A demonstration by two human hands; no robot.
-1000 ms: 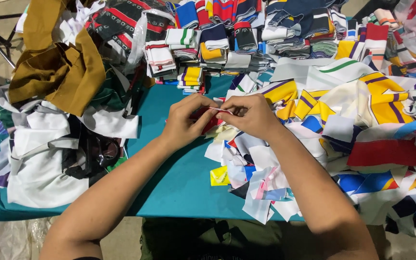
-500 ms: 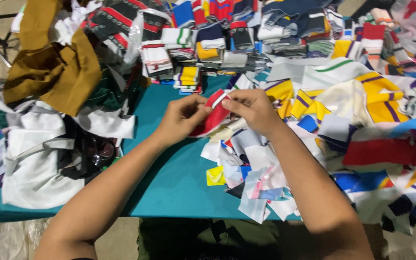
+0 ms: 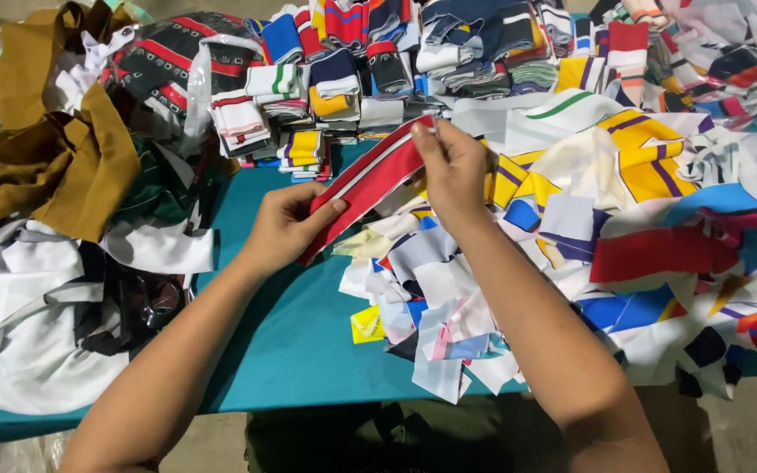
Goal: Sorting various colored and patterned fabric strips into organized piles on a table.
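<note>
Teal cloth covers the table (image 3: 291, 342), which is crowded with fabric: folded striped collars (image 3: 352, 79) at the far edge, brown cloth (image 3: 54, 166) far left, white pieces (image 3: 37, 350) near left, mixed offcuts (image 3: 641, 210) on the right. A red strip with a white stripe (image 3: 365, 180) is held taut above the middle, pinched low by the left hand (image 3: 286, 229) and high by the right hand (image 3: 453, 166).

Bare teal tabletop (image 3: 291, 350) between white fabric heap (image 3: 37, 350) and scrap pile (image 3: 449, 333)
</note>
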